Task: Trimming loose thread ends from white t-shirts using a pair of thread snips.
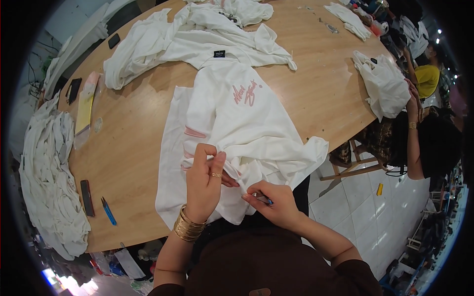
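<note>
A white garment (pixel 237 118) with pink lettering lies spread on the wooden table (pixel 321 93), its lower edge bunched at the near rim. My left hand (pixel 205 180), with a ring and gold bangles on the wrist, pinches a fold of that fabric. My right hand (pixel 271 200) holds a small blue-handled tool (pixel 266 201) against the bunched hem, close beside the left hand.
More white garments (pixel 192 39) lie at the far side and a stack (pixel 49 172) at the left. A blue pen (pixel 108 211), a dark comb-like bar (pixel 87 197) and a yellow packet (pixel 85 106) lie left. A person (pixel 424 133) at the right handles another white garment (pixel 385 86).
</note>
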### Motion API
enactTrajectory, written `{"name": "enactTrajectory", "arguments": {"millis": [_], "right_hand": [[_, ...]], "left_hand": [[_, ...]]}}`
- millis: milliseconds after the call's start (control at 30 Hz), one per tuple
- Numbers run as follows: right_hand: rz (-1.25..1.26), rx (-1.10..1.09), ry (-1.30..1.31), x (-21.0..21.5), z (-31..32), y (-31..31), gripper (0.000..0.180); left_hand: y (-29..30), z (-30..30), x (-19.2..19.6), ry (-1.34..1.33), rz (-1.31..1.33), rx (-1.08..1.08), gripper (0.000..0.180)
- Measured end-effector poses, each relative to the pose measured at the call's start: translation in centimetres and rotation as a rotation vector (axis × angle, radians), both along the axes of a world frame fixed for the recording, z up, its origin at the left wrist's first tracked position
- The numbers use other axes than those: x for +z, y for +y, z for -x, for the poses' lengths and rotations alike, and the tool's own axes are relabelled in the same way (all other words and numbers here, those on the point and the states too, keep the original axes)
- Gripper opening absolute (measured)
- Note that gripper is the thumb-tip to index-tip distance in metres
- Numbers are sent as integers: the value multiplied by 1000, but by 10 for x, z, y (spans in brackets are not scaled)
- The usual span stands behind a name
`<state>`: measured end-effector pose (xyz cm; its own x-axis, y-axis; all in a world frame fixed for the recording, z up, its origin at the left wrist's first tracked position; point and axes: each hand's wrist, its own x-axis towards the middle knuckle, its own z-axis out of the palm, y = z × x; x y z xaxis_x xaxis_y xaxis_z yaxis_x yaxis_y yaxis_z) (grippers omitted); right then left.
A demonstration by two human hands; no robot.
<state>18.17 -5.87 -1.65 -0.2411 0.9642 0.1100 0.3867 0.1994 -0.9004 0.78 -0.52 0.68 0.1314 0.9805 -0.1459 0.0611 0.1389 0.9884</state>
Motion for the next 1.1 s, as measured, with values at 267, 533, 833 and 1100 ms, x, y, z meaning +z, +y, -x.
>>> {"name": "enactTrajectory", "arguments": {"millis": [267, 533, 833, 1100], "right_hand": [[99, 198, -204, 36, -33, 27, 19], [-41, 325, -435, 41, -40, 33, 19], [-41, 348, -453, 44, -42, 34, 22], [40, 403, -429, 46, -42, 38, 31]], "left_hand": [[-5, 2, 5, 56, -46, -69, 14], [-4, 1, 3, 118, -137, -126, 15], [-3, 0, 1, 107, -108, -142, 15], [-1, -1, -4, 95, -110, -159, 16]]}}
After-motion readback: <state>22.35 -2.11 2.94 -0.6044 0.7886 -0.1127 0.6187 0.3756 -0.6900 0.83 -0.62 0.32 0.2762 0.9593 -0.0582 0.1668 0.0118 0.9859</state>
